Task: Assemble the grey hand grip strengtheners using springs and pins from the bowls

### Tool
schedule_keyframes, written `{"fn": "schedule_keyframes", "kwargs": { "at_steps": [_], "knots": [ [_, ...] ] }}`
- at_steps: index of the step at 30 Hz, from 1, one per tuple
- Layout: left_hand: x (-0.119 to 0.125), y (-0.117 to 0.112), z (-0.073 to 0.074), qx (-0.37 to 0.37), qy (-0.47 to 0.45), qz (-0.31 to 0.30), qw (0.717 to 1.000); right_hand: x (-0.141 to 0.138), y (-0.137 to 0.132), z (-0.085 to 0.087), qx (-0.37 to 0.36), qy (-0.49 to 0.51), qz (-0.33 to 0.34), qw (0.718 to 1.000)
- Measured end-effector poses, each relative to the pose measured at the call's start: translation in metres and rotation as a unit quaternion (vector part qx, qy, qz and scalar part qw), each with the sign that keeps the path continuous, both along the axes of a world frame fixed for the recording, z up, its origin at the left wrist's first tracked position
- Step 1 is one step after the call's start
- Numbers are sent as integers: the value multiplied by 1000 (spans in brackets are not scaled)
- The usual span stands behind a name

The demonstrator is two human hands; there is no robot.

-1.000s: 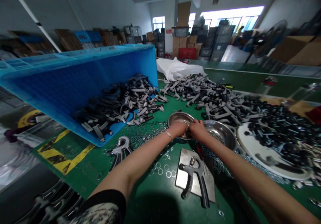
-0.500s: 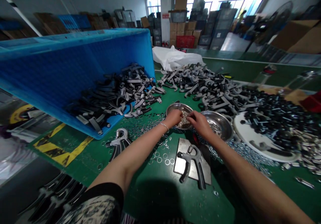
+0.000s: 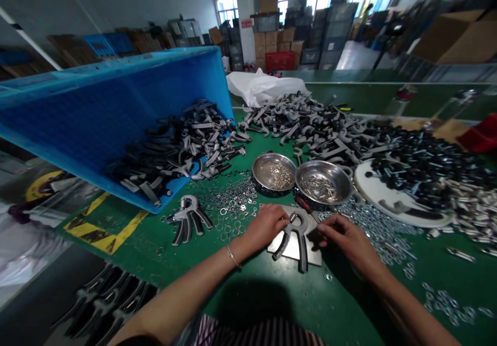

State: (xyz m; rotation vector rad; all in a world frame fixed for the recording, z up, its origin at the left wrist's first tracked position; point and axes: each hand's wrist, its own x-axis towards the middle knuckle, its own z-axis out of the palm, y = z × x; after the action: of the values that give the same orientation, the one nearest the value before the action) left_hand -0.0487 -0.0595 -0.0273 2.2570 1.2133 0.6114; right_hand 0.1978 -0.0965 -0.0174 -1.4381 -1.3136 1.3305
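A grey-and-black hand grip strengthener [image 3: 298, 228] with a spring lies on a metal plate [image 3: 311, 257] before me. My left hand [image 3: 272, 224] is closed at its upper left, fingertips around the knob end by the spring. Just right of the plate, my right hand [image 3: 344, 237] has thumb and fingertips pinched together; whatever is between them is too small to make out. Beyond the hands stand two steel bowls: the left bowl [image 3: 261, 166] holds small shiny parts, the right bowl [image 3: 347, 181] small metal pins. A red-handled tool [image 3: 304, 202] lies between plate and bowls.
A tipped blue crate [image 3: 155, 72] spills grip handles [image 3: 209, 139] at left. More grey handles [image 3: 306, 121] are heaped behind the bowls. At right, a white tray [image 3: 382, 209] carries black-headed bolts. Loose rings [image 3: 235, 227] and nuts [image 3: 392, 242] are scattered around. Assembled grips [image 3: 188, 219] lie left.
Both hands have left the left steel bowl and come back toward me. The left is now at the hand grip strengthener, the right beside the plate. The view has shifted slightly.
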Motion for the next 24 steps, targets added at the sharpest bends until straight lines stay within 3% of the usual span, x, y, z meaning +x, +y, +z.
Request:
{"fn": "schedule_keyframes", "kwargs": {
  "at_steps": [5, 11, 15, 18, 21, 24],
  "knots": [
    [11, -8, -12, 98, 124, -17, 987, -20, -20, -15, -14, 50, 1, 999],
    [16, -10, -19, 156, 168, -34, 973, -15, -29, -18, -30, 51, 5, 998],
    [8, -20, -23, 192, 179, -81, 962, -15, -24, -19, -36, 28, -9, 999],
    [0, -28, -25, 206, 188, -112, 954, -20, -17, -24, 55, -65, -5, 996],
    [-5, -35, -29, 196, 190, -103, 956, -26, -10, -31, 203, -191, 8, 960],
    [-6, -40, -34, 178, 182, -74, 964, -33, -5, -39, 267, -223, 37, 937]
  ]
}}
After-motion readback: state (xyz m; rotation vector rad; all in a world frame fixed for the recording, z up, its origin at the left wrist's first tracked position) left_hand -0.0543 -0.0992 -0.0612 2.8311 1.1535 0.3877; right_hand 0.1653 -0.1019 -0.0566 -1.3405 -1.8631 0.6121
